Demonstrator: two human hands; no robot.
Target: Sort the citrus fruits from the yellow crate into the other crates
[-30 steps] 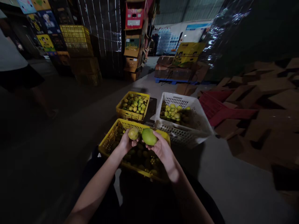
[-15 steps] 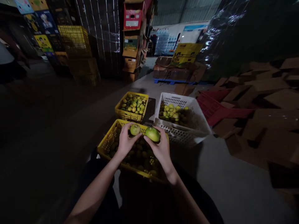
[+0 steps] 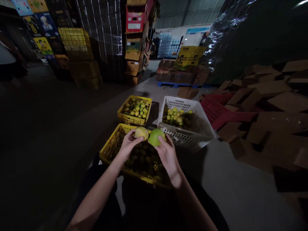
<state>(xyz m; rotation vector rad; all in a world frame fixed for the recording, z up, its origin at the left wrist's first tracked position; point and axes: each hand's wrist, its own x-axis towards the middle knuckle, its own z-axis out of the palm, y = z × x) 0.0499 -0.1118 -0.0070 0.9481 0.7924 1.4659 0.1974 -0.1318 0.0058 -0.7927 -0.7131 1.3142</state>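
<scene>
Between the fingers and thumb of my left hand (image 3: 128, 145) is a pale yellow citrus fruit (image 3: 141, 133). My right hand (image 3: 167, 154) grips a brighter green citrus fruit (image 3: 156, 137), its thumb across the near side. The two fruits are held side by side, close together, above the near yellow crate (image 3: 106, 149). Many darker-looking fruits (image 3: 141, 158) lie in that crate, partly hidden by my hands and by shadow.
Beyond it stand a smaller yellow crate (image 3: 134, 120) of green-yellow fruit and a white crate (image 3: 202, 128), partly filled. A red crate (image 3: 218, 110) and heaped cardboard (image 3: 269, 128) lie at the right. Stacked boxes (image 3: 133, 48) rise behind. A person (image 3: 8, 57) is at the far left.
Both fruits have been turned in my fingers, showing different sides. The left fruit now looks paler and sits slightly further right. My hands stay over the near crate.
</scene>
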